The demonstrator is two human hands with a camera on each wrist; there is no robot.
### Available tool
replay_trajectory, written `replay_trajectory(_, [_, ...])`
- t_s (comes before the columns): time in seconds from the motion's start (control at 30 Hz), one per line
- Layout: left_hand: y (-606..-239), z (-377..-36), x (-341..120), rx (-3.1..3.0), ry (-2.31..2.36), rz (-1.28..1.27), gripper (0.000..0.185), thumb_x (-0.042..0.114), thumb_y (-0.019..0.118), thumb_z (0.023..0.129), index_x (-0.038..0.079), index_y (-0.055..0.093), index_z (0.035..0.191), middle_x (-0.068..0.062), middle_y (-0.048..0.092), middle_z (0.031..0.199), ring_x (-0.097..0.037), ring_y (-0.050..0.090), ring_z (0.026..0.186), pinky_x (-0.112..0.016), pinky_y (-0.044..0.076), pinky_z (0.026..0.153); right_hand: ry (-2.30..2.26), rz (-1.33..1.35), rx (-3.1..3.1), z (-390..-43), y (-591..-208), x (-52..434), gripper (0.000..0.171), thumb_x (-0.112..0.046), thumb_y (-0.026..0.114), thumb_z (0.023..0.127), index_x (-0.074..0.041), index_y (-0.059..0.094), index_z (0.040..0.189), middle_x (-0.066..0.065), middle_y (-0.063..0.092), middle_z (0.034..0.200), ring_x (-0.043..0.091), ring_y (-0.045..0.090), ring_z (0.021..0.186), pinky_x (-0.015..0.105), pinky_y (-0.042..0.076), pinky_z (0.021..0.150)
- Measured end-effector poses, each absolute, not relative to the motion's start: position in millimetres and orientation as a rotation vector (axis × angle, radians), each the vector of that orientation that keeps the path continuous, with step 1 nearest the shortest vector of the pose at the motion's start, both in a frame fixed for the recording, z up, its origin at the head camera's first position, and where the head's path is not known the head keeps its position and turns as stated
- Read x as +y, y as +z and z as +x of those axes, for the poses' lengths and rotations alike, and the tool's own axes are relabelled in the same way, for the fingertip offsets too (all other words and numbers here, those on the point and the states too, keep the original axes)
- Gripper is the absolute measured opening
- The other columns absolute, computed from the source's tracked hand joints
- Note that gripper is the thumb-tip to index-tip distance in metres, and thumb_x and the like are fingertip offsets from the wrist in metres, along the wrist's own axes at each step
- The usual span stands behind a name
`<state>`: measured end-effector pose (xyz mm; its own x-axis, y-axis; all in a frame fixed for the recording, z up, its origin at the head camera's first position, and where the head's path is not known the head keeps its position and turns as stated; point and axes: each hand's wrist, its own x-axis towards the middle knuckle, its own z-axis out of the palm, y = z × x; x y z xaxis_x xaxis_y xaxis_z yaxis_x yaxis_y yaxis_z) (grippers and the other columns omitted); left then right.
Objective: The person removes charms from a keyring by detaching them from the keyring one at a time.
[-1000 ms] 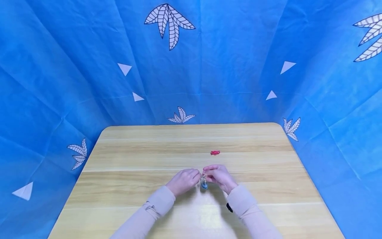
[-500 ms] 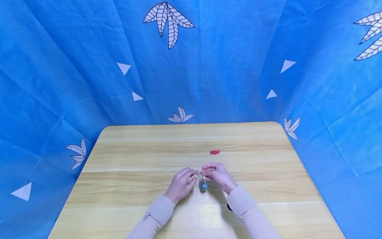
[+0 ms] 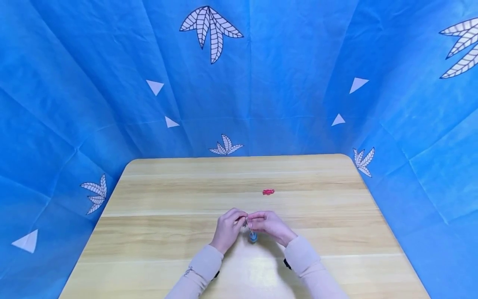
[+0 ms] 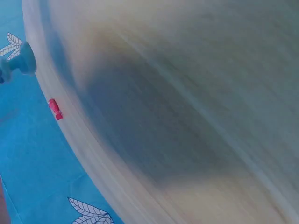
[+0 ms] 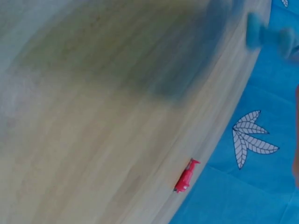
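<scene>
**Both hands pinching a small chain with a blue charm above the table**

From where I sit, the head camera shows the left hand and the right hand drawn together over the near middle of the wooden table. Each hand has its fingertips curled in a pinch on a thin pale chain, and a little blue charm hangs from it between the two hands, just above the tabletop. The links are too fine for me to tell how they join or whether there is a clasp.

A small red piece lies on the table beyond the right hand, apart from both hands.

The wrist cameras are heavily blurred; the left one only catches the blue charm at the edge and the red piece.

My judgement on doing this well: keep the pinch right at the fingertips, hold the chain lightly taut so the charm hangs free, and steady both wrists low near the table, since anything this small slips easily. Working slowly would also let the cameras resolve the links.
</scene>
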<state>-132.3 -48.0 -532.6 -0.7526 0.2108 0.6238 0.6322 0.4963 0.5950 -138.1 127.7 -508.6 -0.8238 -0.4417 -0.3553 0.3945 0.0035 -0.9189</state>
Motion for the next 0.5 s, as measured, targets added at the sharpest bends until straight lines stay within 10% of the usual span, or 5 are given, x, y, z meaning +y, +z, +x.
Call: replay_trajectory(0.5, [-535.3, -133.5, -54.1, -2.195, -1.157, -0.738, 0.013, -0.003, 0.07, 0.074, 0.007, 0.064, 0.078, -0.001, 0.066, 0.078, -0.013, 0.065, 0.072, -0.01, 0.052, 0.072, -1.942, 0.043, 1.546, -133.6, -510.3, 127.4, 0.024, -0.004, 0.061, 0.083, 0.006, 0.055, 0.104, 0.003, 0.065, 0.083, 0.012, 0.063, 0.076, 0.027, 0.056, 0.077])
